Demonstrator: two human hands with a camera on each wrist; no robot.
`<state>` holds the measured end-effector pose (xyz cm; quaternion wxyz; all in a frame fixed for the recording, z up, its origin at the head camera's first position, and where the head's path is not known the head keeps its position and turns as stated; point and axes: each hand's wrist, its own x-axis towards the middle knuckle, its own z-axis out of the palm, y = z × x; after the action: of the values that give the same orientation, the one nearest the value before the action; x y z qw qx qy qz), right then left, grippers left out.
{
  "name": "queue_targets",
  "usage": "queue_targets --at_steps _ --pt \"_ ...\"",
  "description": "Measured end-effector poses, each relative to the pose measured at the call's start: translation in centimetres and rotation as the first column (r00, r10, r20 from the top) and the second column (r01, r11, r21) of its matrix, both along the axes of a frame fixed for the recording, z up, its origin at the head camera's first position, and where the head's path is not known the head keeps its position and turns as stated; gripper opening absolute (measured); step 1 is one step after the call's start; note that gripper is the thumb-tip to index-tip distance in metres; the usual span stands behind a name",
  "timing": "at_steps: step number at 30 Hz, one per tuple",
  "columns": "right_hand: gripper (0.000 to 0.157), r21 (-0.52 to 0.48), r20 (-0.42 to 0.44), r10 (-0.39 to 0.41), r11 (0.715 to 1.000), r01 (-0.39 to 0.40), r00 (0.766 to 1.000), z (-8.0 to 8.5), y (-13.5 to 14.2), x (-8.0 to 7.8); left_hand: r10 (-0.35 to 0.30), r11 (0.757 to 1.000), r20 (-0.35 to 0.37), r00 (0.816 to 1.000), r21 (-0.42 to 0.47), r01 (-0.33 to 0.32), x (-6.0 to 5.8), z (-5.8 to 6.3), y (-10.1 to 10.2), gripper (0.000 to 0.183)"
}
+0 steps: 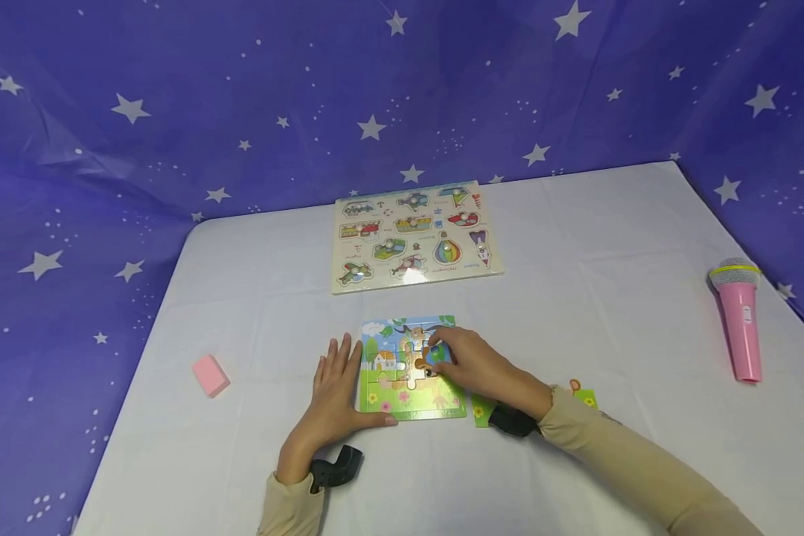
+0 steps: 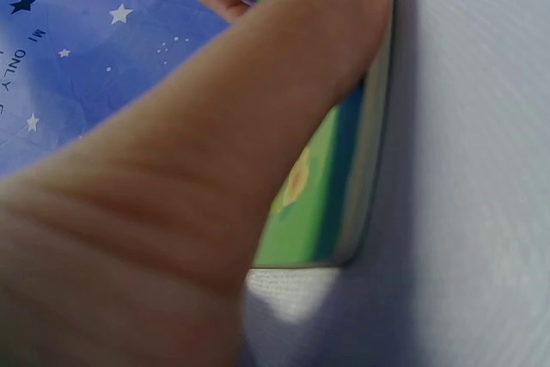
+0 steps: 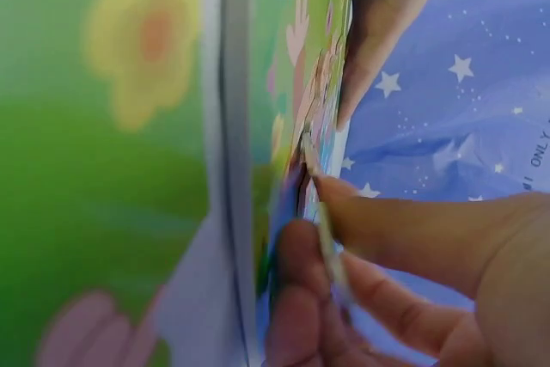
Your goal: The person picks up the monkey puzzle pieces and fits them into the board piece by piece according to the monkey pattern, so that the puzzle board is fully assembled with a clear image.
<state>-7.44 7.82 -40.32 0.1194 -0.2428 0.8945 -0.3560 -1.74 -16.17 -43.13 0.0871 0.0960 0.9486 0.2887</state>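
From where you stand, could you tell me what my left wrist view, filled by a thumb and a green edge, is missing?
Observer: The left hand lies flat against the jigsaw puzzle, fingers along its left edge.
Operator: What is the other hand doing?
Observer: The right hand pinches a puzzle piece over the board's middle right.
Operator: Anything else nearby?
Observer: A pink block lies left, a pink toy microphone far right.

Light: even, bright, soft shadows | Glare: white patch on peg board [image 1: 412,277] | Head view: sharp, edges bowed (wide lens) | Wrist views: close range, heavily blurred, out of focus
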Motion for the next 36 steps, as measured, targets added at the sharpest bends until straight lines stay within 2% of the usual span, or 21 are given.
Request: queue_targets --at_steps 8,10,17,21,25,28,32,36 --pt "0.029 0.172 -0.117 -0.047 0.983 0.067 0.992 0.0 -0.7 0.5 0.005 1.0 0.006 1.0 0.001 -0.005 0.1 0.2 0.1 0.123" --pt "0.031 0.182 -0.141 -0.048 0.981 0.073 0.989 0.1 -0.8 0.6 0.005 1.0 0.007 1.0 -0.001 -0.005 0.1 0.2 0.1 0.123" --pt "0.038 0.177 -0.117 -0.042 0.982 0.063 0.992 0.0 -0.8 0.8 0.004 1.0 0.012 1.0 0.0 -0.004 0.1 0.2 0.1 0.123" --pt "0.04 0.198 -0.139 -0.03 0.979 0.057 0.99 0.3 -0.6 1.1 0.006 1.0 0.007 1.0 0.005 -0.006 0.1 0.2 0.1 0.123" --pt "0.043 0.231 -0.226 0.038 0.973 0.015 0.973 0.6 0.2 1.8 0.004 1.0 0.004 1.0 0.001 -0.004 0.1 0.1 0.1 0.123" --pt "0.053 0.263 -0.259 0.126 0.963 -0.056 0.958 0.6 1.0 2.5 0.0 1.0 0.005 1.0 -0.007 0.0 0.0 0.0 0.1 0.123" --pt "0.064 0.306 -0.2 0.238 0.937 -0.17 0.95 0.5 2.0 3.6 0.0 1.0 0.005 1.0 -0.012 0.0 0.0 0.0 0.1 0.123" --pt "0.065 0.331 -0.13 0.297 0.912 -0.241 0.946 0.3 2.4 4.2 0.002 1.0 0.004 1.0 -0.015 -0.002 0.0 0.0 0.0 0.123"
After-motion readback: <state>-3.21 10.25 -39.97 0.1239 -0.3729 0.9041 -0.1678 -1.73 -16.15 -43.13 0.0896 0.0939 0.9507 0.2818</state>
